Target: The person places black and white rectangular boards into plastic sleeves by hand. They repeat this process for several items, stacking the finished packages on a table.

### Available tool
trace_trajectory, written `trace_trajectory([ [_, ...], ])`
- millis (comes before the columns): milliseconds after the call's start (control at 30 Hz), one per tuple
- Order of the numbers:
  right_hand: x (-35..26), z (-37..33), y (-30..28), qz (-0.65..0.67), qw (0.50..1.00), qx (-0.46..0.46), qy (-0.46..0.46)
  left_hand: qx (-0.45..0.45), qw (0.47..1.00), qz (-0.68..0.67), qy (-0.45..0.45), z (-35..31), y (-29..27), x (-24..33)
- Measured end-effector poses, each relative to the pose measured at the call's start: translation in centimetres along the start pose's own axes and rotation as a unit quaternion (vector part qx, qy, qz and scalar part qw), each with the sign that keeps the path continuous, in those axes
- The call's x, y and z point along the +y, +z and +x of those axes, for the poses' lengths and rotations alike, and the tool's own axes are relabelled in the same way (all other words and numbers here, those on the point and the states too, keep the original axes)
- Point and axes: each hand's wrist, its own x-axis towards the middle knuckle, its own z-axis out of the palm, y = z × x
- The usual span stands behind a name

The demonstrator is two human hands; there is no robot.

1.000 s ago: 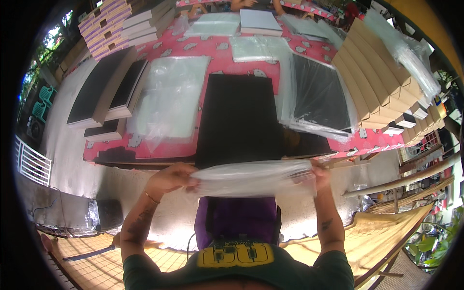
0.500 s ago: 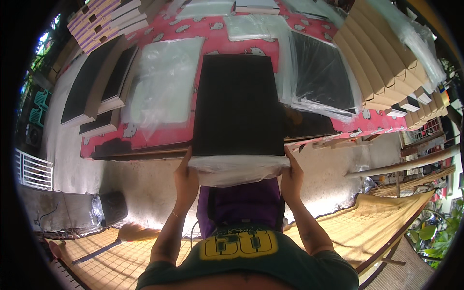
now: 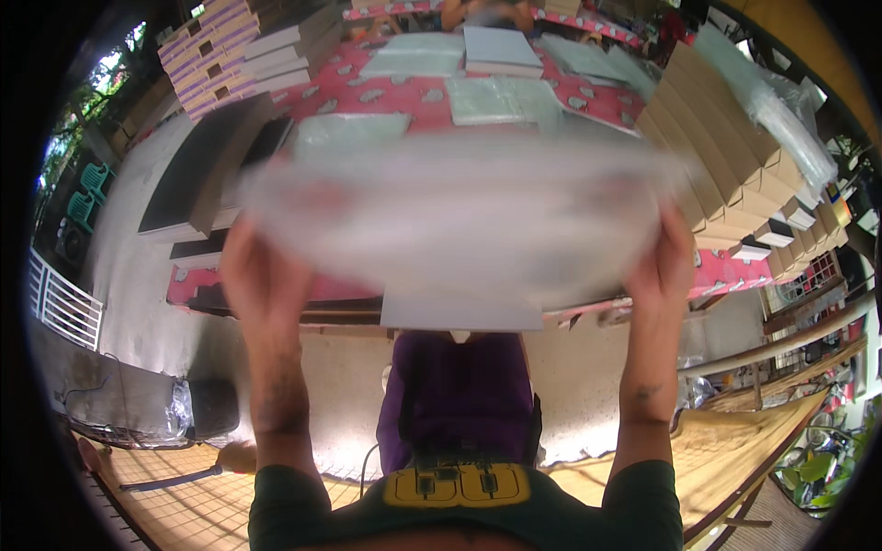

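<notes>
A wide sheet or bag of clear plastic (image 3: pixel 450 230), smeared by motion, is stretched between my two hands above the table's near edge. My left hand (image 3: pixel 262 271) is closed on its left side. On the opposite side my right hand (image 3: pixel 663 257) is closed on it as well. Beneath the plastic, the pale end of a flat box or thick book (image 3: pixel 461 312) sticks out toward me over the table's edge. The rest of that piece is hidden behind the blurred plastic, and I cannot tell whether it lies inside.
Black-topped boxes (image 3: pixel 197 165) and a purple-striped stack (image 3: pixel 209 57) stand at left. Brown cardboard boxes (image 3: pixel 712 138) line the right side. Flat plastic bags (image 3: pixel 501 99) and a pale box (image 3: pixel 501 50) lie farther back on the pink tablecloth (image 3: pixel 409 115). Another person (image 3: pixel 487 13) is at the far side.
Both hands have risen and spread apart, lifting and stretching the plastic. The black top that was in plain view is now covered by it.
</notes>
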Motion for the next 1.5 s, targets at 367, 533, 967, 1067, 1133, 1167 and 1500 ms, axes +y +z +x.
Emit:
trace_trajectory([
  [367,12.5,6.2,-20.4,0.092,0.974,0.14,0.152,0.174,0.973,0.055,-0.142,5.7,-18.5,-13.1],
  [533,15.4,5.5,-16.7,0.061,0.943,0.277,0.177,0.122,0.928,0.35,0.037,5.8,-16.8,-11.6],
  [967,10.6,3.1,-9.9,0.172,0.967,0.19,0.011,0.085,0.949,0.278,0.125,11.9,-5.0,-10.5],
  [1067,9.2,5.3,-9.0,0.108,0.965,0.204,-0.128,0.075,0.941,0.317,0.086,13.6,-4.7,-13.4],
  [1133,8.2,6.5,-11.3,0.077,0.942,0.244,-0.219,0.055,0.948,0.306,0.059,13.8,-3.1,-17.0],
  [1167,7.0,6.8,-13.2,0.077,0.928,0.262,-0.253,0.019,0.919,0.394,-0.011,13.4,-3.0,-18.6],
  [1500,2.7,4.6,-19.5,0.006,0.827,0.457,-0.327,0.022,0.945,0.222,-0.238,9.1,-1.6,-29.8],
])
